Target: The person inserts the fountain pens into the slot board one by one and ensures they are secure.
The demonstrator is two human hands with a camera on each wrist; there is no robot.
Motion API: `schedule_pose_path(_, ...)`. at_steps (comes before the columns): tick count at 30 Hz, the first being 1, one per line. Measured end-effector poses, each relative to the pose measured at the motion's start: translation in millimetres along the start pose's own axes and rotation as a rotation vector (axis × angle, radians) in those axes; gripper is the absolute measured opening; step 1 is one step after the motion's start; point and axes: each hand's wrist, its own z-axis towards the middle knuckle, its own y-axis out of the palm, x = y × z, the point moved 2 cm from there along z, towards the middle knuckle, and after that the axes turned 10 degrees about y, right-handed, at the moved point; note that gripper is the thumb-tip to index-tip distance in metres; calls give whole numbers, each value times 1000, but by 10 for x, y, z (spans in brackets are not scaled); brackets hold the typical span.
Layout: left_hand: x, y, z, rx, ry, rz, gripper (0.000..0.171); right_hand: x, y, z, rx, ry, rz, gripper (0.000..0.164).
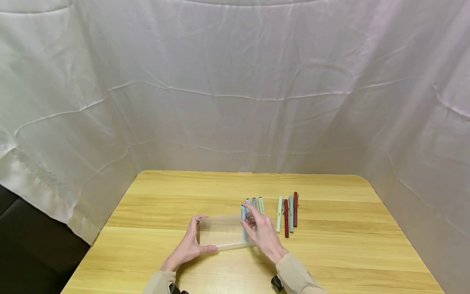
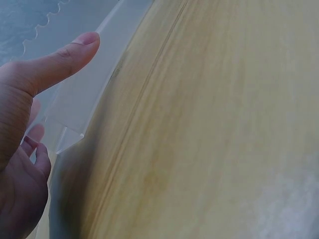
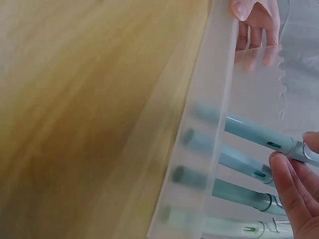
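My left hand (image 1: 190,244) grips the left end of a translucent plastic box (image 1: 222,232), its thumb along the near side. In the left wrist view that thumb lies over the box wall (image 2: 82,94). At the box's right end, my right hand (image 1: 265,233) pinches a light blue pen (image 3: 256,133) near its clip end; the pen's other end is inside the box. Beside it in the box lie a blue pen (image 3: 241,160), a teal pen (image 3: 239,193) and a pale green pen (image 3: 229,225), blurred behind the frosted wall.
Right of the box, a pale green pen (image 1: 279,214), a dark red pen (image 1: 286,218), a grey-teal pen (image 1: 291,214) and another dark red pen (image 1: 295,209) lie side by side on the wooden table (image 1: 349,245). A pale curtain (image 1: 235,122) hangs behind the table.
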Motion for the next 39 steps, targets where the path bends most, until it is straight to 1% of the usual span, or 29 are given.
schedule_pose_path(9, 7, -8, -2, 3, -6, 19, 98, -16, -1, 87, 49, -85, -91, 54)
schedule_pose_path(10, 7, -8, -3, 4, -4, 18, 97, -20, -3, 100, 49, -83, -102, 54)
schedule_pose_path(11, 49, -13, -2, 3, -7, 9, 97, -22, -5, 114, 44, -75, -113, 53)
schedule_pose_path(17, 43, -10, -7, -5, -8, 1, 96, 2, -14, 186, -13, -19, -150, 54)
schedule_pose_path(18, 5, -4, -9, -6, -5, 7, 97, 9, -17, 194, -21, -15, -154, 54)
schedule_pose_path(25, 32, -3, 0, -5, -6, -6, 97, 23, -35, 214, -78, 43, -194, 55)
schedule_pose_path(32, 20, -11, -3, -17, -14, 0, 97, 2, -46, 232, -93, 63, -240, 56)
schedule_pose_path(39, 20, -14, -3, -18, -11, -1, 97, 5, -41, 240, -98, 64, -251, 55)
